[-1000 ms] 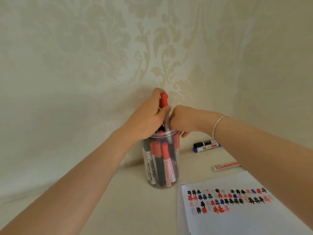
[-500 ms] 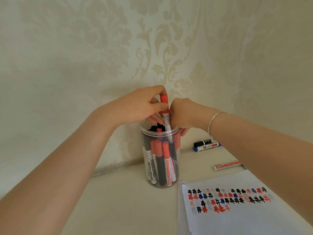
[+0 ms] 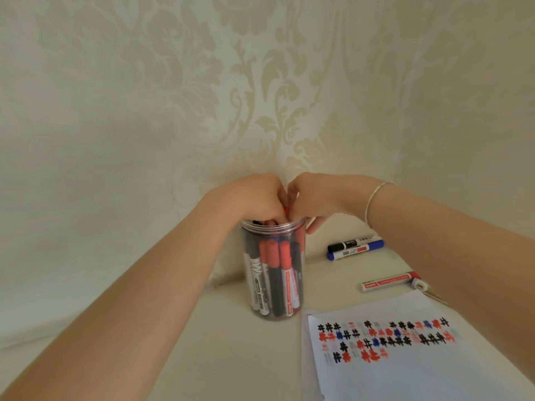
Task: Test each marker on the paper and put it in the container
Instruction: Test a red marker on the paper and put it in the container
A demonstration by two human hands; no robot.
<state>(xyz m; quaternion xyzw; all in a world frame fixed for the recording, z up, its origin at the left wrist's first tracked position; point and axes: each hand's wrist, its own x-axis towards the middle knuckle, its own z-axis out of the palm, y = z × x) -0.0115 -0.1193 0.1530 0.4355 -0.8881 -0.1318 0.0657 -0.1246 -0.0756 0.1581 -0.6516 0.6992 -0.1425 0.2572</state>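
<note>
A clear round container (image 3: 290,227) stands on the table, packed with several red, black and blue markers standing upright. My left hand (image 3: 254,198) is over its mouth with the fingers curled down inside, pinching a red marker (image 3: 286,210). Only the tip of its cap shows between my hands. My right hand (image 3: 321,198) is curled at the right side of the rim, with fingers hanging outside the wall. The white paper (image 3: 405,371) with rows of black, red and blue test marks lies at the front right.
A black marker (image 3: 351,243) and a blue marker (image 3: 356,251) lie side by side to the right of the container. A white-and-red marker (image 3: 388,282) lies nearer, with a small grey piece (image 3: 419,284) at its end. A patterned wall rises right behind.
The red marker has sunk into the container, from standing well above the rim to only its cap tip showing. My left hand came down over the mouth with it.
</note>
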